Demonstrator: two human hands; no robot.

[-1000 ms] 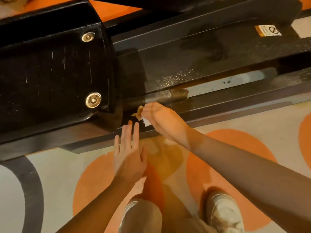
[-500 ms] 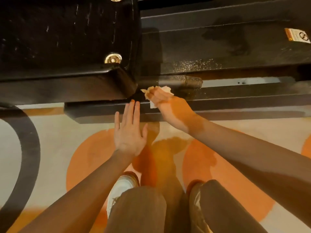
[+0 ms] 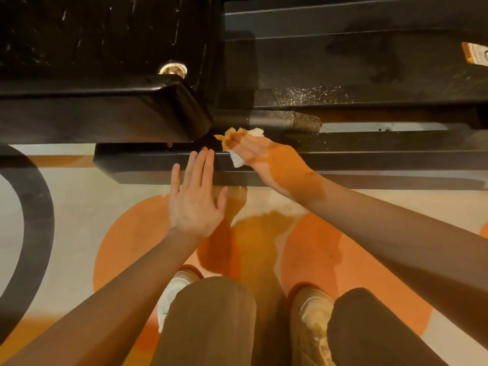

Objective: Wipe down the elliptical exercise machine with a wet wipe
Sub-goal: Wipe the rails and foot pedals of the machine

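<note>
The black elliptical machine (image 3: 343,75) fills the top of the head view, with a low base rail (image 3: 369,159) running along the floor. My right hand (image 3: 266,157) grips a crumpled white wet wipe (image 3: 237,143) and presses it onto the rail, just right of the black housing's corner (image 3: 184,112). My left hand (image 3: 195,196) hovers flat with fingers straight, its fingertips over the rail's near edge, holding nothing.
A brass bolt (image 3: 173,70) sits on the housing. A grey metal tube (image 3: 285,120) lies just behind the wipe. A warning sticker (image 3: 475,54) is at the far right. My knees and shoes (image 3: 311,313) are on the orange-and-cream patterned floor (image 3: 79,207).
The view has drifted so the machine sits higher in frame. My right hand has worked the wipe slightly along the rail by the housing corner. My left hand stays flat beside it.
</note>
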